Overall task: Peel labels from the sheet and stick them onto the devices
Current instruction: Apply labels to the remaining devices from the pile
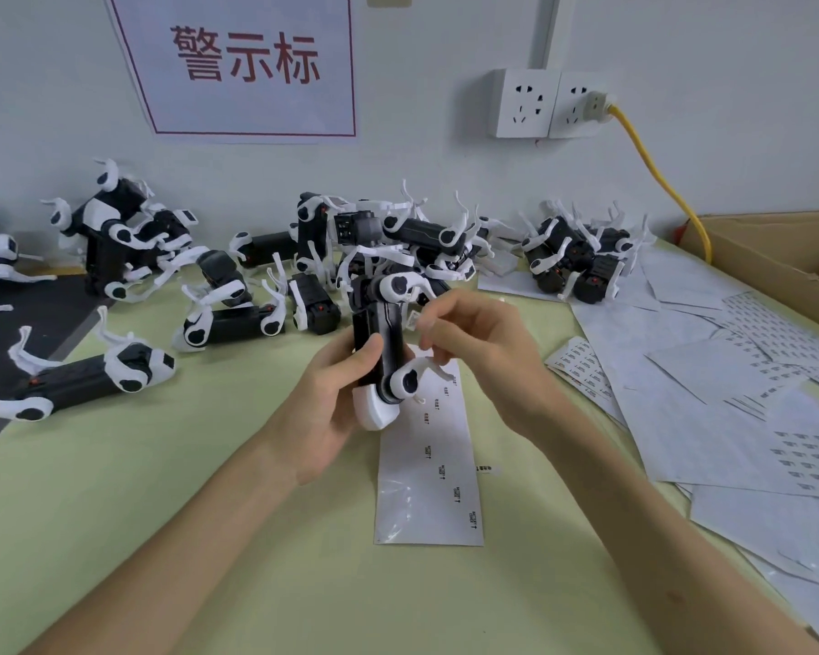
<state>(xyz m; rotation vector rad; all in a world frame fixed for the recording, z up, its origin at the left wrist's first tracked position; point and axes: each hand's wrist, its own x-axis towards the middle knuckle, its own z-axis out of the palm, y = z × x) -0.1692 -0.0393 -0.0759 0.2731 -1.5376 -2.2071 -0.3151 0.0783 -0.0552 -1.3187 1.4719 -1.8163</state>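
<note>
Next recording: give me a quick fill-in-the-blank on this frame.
1. The device in the left hand is black and ____.
2. The right hand pinches a small label, while the sheet lies flat on the ____.
3. The cable plugged into the wall socket is ____.
4. The sign's three characters are printed in ____.
Missing words: white; table; yellow; red.

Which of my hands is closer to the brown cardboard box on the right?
Right. The right hand pinches a small white label on the side of the black-and-white device facing the brown cardboard box; the left hand grips that device from the opposite side.
</note>
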